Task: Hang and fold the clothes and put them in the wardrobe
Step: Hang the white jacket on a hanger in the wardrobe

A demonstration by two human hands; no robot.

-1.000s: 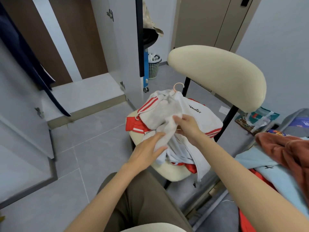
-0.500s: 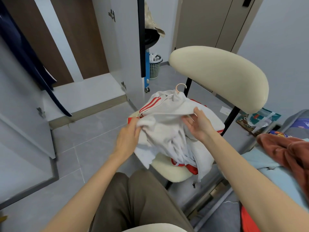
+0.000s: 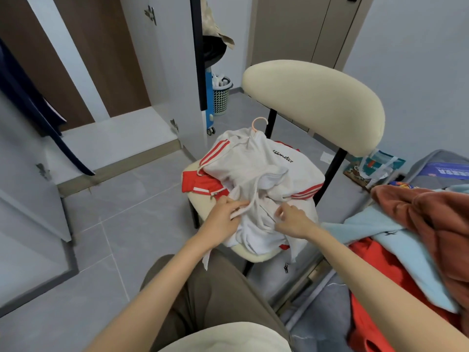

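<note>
A white garment with red stripes (image 3: 264,171) lies bunched on the cream chair seat (image 3: 200,204), with a pink hanger hook (image 3: 259,122) poking out at its far end. A red piece with a white stripe (image 3: 200,185) shows beneath it on the left. My left hand (image 3: 223,219) pinches a fold of white cloth at the near edge of the pile. My right hand (image 3: 291,221) grips the white cloth just beside it. The open wardrobe (image 3: 111,138) stands to the left, with a dark garment (image 3: 33,110) hanging inside.
The chair's cream backrest (image 3: 314,105) rises behind the pile. A heap of rust, light blue and red clothes (image 3: 416,232) lies at right. A mesh basket (image 3: 222,97) stands by the far wall. A wardrobe door (image 3: 28,199) is swung open at left.
Both hands have come down from the middle of the pile to its near edge and closer together, pulling white cloth toward me. The printed chest of the garment now lies uncovered.
</note>
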